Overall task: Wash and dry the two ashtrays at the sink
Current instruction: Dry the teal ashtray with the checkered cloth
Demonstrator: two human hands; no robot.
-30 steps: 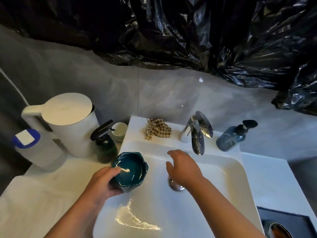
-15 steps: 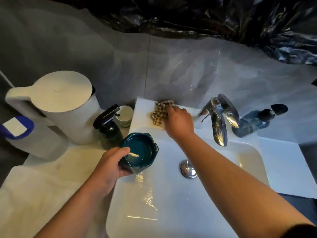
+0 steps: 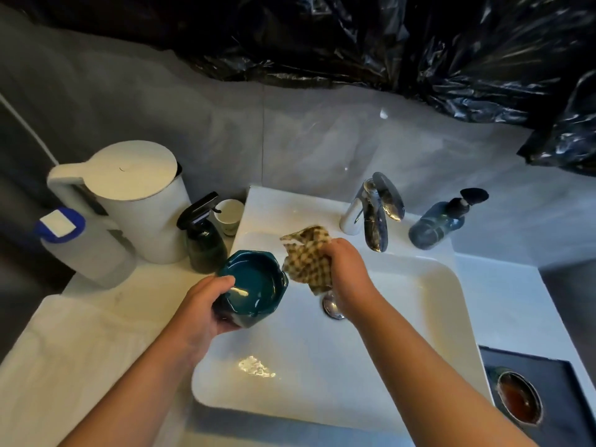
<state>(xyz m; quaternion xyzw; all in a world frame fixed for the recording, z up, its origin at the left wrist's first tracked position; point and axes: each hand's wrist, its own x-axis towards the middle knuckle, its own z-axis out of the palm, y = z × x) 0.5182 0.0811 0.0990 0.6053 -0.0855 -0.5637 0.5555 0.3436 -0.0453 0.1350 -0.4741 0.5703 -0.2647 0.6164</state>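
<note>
Teal ashtray (image 3: 254,285) in left hand (image 3: 206,308), checked cloth (image 3: 306,256) in right hand (image 3: 345,272)

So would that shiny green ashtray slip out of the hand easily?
Probably, yes: the ashtray looks glossy and glints inside. It seems to be thick glazed ceramic, so it is likely heavy and could chip if dropped. The left hand grips its side, thumb over the rim.

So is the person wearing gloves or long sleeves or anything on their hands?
No gloves. Both the left hand and the right hand are bare, and both forearms are bare as far as the picture shows: no sleeves, watch, bracelet or rings in view.
</note>
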